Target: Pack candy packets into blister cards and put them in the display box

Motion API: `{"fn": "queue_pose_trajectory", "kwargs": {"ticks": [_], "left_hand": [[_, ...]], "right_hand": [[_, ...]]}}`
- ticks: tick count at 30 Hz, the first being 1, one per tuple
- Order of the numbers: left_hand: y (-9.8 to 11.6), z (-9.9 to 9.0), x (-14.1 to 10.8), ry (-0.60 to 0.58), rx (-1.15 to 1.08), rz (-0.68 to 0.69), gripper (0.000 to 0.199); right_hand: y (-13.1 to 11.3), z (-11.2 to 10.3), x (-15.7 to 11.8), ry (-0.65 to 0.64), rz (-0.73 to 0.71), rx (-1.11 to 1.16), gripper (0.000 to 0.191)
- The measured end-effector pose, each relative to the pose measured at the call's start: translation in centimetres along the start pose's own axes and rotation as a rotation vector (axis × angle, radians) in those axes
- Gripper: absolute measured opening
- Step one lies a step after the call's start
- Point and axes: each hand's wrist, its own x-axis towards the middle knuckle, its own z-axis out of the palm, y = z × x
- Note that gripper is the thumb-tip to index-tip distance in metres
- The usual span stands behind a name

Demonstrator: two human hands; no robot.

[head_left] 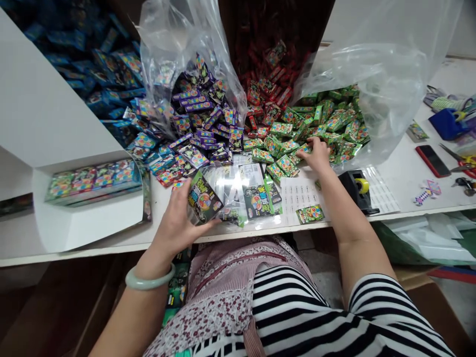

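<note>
My left hand point(178, 218), with a pale bangle at the wrist, grips a small black and green box point(204, 199) above the table's front edge. Out at the green packets point(284, 147), my right hand point(316, 154) has its fingers closed on one green packet point(304, 149). Clear plastic bags with black and green printed cards point(256, 202) lie between my hands. A sheet of small labels point(297, 191) is to their right, with a single green packet point(310, 213) at its lower edge.
Purple packets point(203, 106), blue packets point(100, 69) and red packets point(269, 94) are heaped behind. A white open box point(74, 223) holds packed rows at left. At right are a tape dispenser point(359, 191), a red phone point(432, 160) and scissors point(461, 158).
</note>
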Motion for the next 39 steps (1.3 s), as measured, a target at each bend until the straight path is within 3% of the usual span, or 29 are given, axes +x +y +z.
{"fn": "queue_pose_trajectory", "kwargs": {"ticks": [3,6,9,11,14,18,21,24,26,30,33,35,39], "left_hand": [[-0.8,-0.7,-0.1,0.004,0.020,-0.024,0.111],[-1.6,-1.1,-0.5,-0.012,0.027,-0.047,0.113],[-1.9,-1.2,-0.7,-0.013,0.024,-0.045,0.111],[-1.8,-1.3,-0.7,-0.017,0.024,-0.042,0.111],[-1.7,-1.5,-0.5,-0.031,0.052,-0.040,0.113],[-1.2,-1.3,-0.1,-0.058,0.081,-0.001,0.112],[-0.9,-1.1,-0.2,-0.082,0.083,0.007,0.109],[-1.1,-1.4,-0.8,-0.112,0.061,-0.019,0.108],[-1.6,-1.7,-1.3,-0.113,0.027,-0.039,0.109],[-2.3,-1.5,-1.4,-0.151,-0.021,-0.040,0.107],[-2.3,-0.9,-1.0,-0.210,-0.026,-0.013,0.104],[-2.2,-0.6,-0.8,-0.233,-0.019,-0.012,0.104],[-2.0,-0.5,-0.8,-0.230,0.007,-0.001,0.106]], "right_hand": [[0.9,-0.4,0.4,0.084,-0.040,0.317,0.037],[0.8,-1.0,0.3,0.155,-0.095,0.555,0.031],[-1.4,-1.8,-1.1,0.054,-0.137,0.598,0.034],[-4.2,-2.4,-2.5,-0.032,-0.196,0.483,0.032],[-9.7,-2.5,-5.0,-0.095,-0.328,0.134,0.023],[-16.8,-0.2,-7.2,-0.393,-0.382,-0.274,0.018],[-19.1,1.8,-7.1,-0.588,-0.381,-0.288,0.026],[-17.8,1.7,-6.0,-0.615,-0.379,-0.051,0.036],[-15.7,0.7,-5.5,-0.593,-0.468,0.030,0.035],[-11.8,-0.1,-5.6,-0.821,-0.746,-0.095,0.078],[-10.5,0.5,-6.2,-0.854,-0.828,-0.135,0.079],[-10.4,0.4,-6.6,-0.795,-0.861,-0.072,0.070],[-11.4,-1.8,-8.0,-0.506,-0.880,0.161,0.068]]}}
